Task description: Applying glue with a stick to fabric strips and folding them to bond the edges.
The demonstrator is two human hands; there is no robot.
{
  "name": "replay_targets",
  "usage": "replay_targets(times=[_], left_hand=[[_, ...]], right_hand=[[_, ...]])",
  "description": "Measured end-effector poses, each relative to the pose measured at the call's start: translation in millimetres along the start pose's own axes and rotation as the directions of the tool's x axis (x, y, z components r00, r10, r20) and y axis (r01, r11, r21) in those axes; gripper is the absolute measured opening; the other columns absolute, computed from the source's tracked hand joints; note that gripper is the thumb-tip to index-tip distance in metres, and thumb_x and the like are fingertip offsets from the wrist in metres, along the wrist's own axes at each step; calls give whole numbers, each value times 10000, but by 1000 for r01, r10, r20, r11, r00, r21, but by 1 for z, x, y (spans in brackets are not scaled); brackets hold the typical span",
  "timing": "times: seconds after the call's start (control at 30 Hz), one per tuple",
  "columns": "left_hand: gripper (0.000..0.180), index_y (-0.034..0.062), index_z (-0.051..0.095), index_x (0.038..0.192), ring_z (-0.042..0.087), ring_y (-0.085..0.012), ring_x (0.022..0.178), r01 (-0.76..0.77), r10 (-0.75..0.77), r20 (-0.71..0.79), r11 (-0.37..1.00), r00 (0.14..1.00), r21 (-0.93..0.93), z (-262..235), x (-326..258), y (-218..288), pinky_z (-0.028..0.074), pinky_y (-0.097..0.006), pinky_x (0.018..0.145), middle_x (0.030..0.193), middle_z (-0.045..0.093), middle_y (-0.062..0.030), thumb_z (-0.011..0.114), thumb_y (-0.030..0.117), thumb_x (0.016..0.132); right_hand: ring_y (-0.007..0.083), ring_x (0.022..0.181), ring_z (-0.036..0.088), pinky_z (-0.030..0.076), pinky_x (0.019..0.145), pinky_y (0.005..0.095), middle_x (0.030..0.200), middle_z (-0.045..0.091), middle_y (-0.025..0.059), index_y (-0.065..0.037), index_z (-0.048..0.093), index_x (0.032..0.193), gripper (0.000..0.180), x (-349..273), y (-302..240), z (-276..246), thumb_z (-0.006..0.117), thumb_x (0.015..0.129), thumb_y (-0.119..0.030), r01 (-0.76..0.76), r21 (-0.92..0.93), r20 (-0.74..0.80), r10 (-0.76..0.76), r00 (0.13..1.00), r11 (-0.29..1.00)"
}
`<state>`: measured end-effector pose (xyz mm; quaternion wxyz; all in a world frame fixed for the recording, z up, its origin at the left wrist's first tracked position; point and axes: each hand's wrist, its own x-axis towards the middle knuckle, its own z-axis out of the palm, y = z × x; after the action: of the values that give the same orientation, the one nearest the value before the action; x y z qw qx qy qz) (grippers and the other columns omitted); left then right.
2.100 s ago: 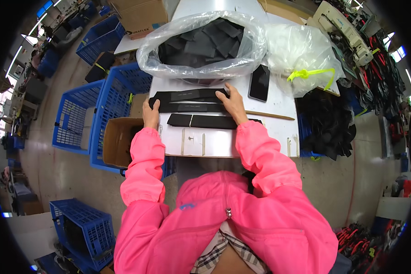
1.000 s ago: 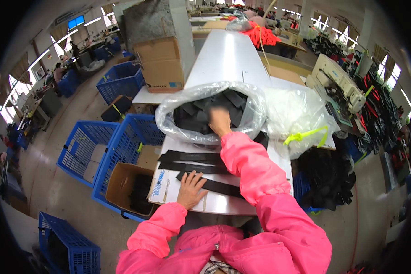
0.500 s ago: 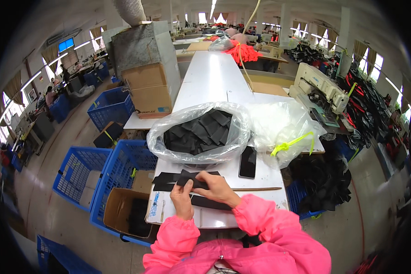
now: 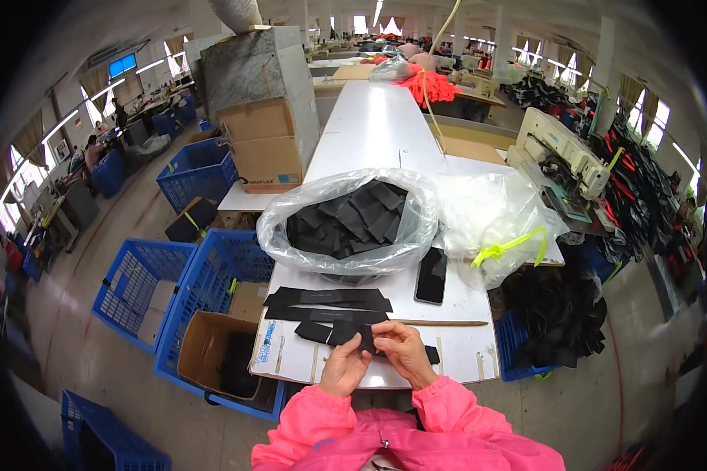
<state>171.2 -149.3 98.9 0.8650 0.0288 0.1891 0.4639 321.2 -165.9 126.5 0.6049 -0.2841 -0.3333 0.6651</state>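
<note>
My left hand (image 4: 344, 366) and my right hand (image 4: 401, 351) meet over the near edge of a white table (image 4: 456, 345). Together they pinch a small black fabric piece (image 4: 352, 334). Just beyond it lie long black fabric strips (image 4: 326, 298) in a flat stack. Farther back stands an open clear plastic bag (image 4: 347, 221) full of black fabric pieces. Both sleeves are bright pink.
A black phone (image 4: 431, 275) lies right of the strips, with a thin wooden stick (image 4: 448, 323) in front of it. A tied clear bag (image 4: 500, 220) sits at the right. Blue crates (image 4: 200, 275) and an open cardboard box (image 4: 216, 353) stand left of the table. Black fabric piles (image 4: 562, 314) lie to the right.
My right hand came back from the plastic bag, and both hands now hold a small black piece at the table's near edge. The view has tilted up and shows more of the hall.
</note>
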Motion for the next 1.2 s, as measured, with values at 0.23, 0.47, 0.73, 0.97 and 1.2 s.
replay_targets(times=[0.23, 0.47, 0.73, 0.97, 1.2], left_hand=[[185, 71, 593, 1088, 590, -166, 891, 52, -52, 27, 999, 998, -3, 5, -1, -3, 497, -259, 690, 1026, 627, -47, 582, 108, 907], [200, 51, 587, 1086, 591, -192, 937, -114, 117, -12, 984, 993, 139, 14, -12, -11, 515, -330, 762, 1041, 621, -74, 583, 64, 887], [213, 22, 563, 1083, 589, -211, 938, 98, -98, -33, 995, 995, 10, 9, -18, -10, 523, -352, 778, 1034, 603, -80, 585, 36, 872], [507, 33, 463, 1217, 507, -234, 1079, -424, 533, 68, 581, 843, 695, 15, -28, -1, 492, -363, 859, 1191, 509, -133, 713, 80, 778], [196, -17, 654, 944, 573, -137, 911, -305, 164, 287, 90, 944, 948, 35, -40, 40, 444, -263, 830, 948, 639, -57, 669, 137, 822]], right_hand=[[104, 787, 594, 505, 673, 226, 894, 618, 62, 32, 611, 1082, 279, -3, -10, 8, 604, 805, 64, 75, -181, -53, -86, 995, 981], [52, 694, 526, 474, 610, 189, 838, 556, 6, -6, 592, 1139, 357, -9, -15, 6, 547, 800, 98, 270, -637, 68, -297, 953, 722], [71, 708, 585, 469, 583, 187, 873, 604, 46, 22, 638, 970, 263, -18, -24, 2, 538, 747, 119, 336, -755, 149, -351, 924, 564], [78, 577, 586, 467, 509, 202, 792, 598, 53, 20, 650, 983, 292, -22, -25, -5, 516, 748, 132, 284, -728, 59, -355, 933, 624], [89, 569, 585, 449, 514, 206, 748, 596, 48, 17, 657, 944, 276, -23, -34, 7, 527, 729, 132, 334, -776, 245, -231, 941, 536]])
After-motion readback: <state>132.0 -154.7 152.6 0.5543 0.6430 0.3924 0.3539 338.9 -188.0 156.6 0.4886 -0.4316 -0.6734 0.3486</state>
